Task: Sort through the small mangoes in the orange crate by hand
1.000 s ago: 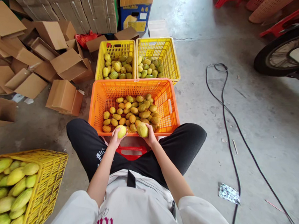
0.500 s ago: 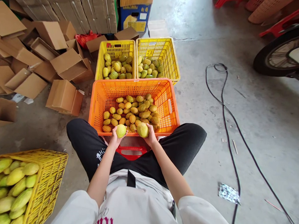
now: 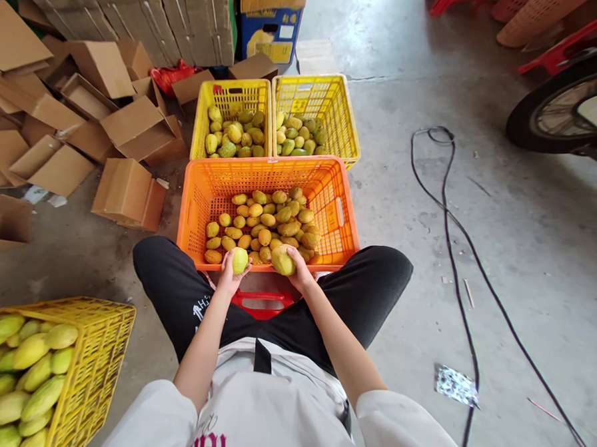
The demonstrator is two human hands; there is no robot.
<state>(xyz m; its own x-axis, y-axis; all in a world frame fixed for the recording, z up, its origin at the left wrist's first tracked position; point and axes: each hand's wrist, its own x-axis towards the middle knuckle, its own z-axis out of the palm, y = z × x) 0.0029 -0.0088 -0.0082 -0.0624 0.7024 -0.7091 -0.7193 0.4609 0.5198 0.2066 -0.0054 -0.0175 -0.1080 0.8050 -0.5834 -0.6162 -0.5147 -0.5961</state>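
My left hand (image 3: 229, 278) is closed around a yellow-green papaya (image 3: 240, 260). A second, slightly duller papaya (image 3: 283, 259) rests in the grip of my right hand (image 3: 301, 275), its thumb over the upper right side. Both hands are side by side, a little apart, over the near rim of an orange plastic crate (image 3: 345, 208). Inside that crate lie many yellow, orange and greenish papayas (image 3: 268, 220). The undersides of the held fruits and some of my fingers are hidden.
Two yellow crates (image 3: 196, 122) with more fruit adjoin the orange one's far side. A full yellow crate (image 3: 98, 354) stands at my left. Cardboard boxes (image 3: 121, 193) pile up far left. At right are a black cable (image 3: 446, 209) and a wheel (image 3: 547, 110).
Both papayas have turned slightly in my hands, showing different sides. My right hand has tilted and shifted a little to the left; the crates have not moved.
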